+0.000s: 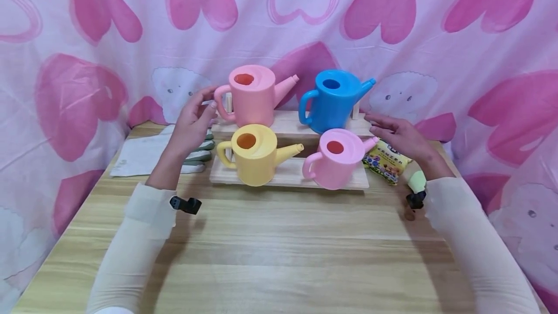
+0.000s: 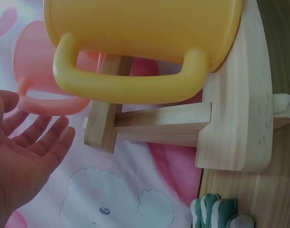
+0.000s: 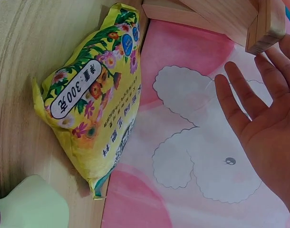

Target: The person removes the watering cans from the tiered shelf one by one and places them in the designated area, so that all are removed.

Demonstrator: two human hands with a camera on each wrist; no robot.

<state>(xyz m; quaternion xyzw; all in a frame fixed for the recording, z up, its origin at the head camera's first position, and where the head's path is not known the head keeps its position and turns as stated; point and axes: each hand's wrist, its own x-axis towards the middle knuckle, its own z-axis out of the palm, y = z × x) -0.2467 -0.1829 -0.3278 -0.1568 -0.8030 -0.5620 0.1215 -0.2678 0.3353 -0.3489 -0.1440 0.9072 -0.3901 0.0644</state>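
Observation:
A two-step wooden stand point(image 1: 287, 122) carries watering cans. On its upper step are a salmon-pink watering can point(image 1: 255, 103) at left and a blue watering can point(image 1: 332, 105) at right; below them stand a yellow watering can point(image 1: 255, 164) and a light-pink watering can point(image 1: 333, 166). All spouts point right. My left hand point(image 1: 193, 120), fingers loosely extended, is beside the salmon-pink can's handle point(image 2: 52, 105). At the upper step's right end, my right hand point(image 1: 398, 139) has its fingers spread, with fingertips close to the wood point(image 3: 266, 28). Neither hand grips anything.
White-and-green gloves point(image 1: 148, 154) lie left of the stand on the wooden table point(image 1: 287, 256). A yellow flowered packet point(image 3: 95, 95) and a pale green object point(image 3: 35, 204) are at the right, under my right arm. A pink heart-patterned curtain point(image 1: 253, 47) hangs close behind.

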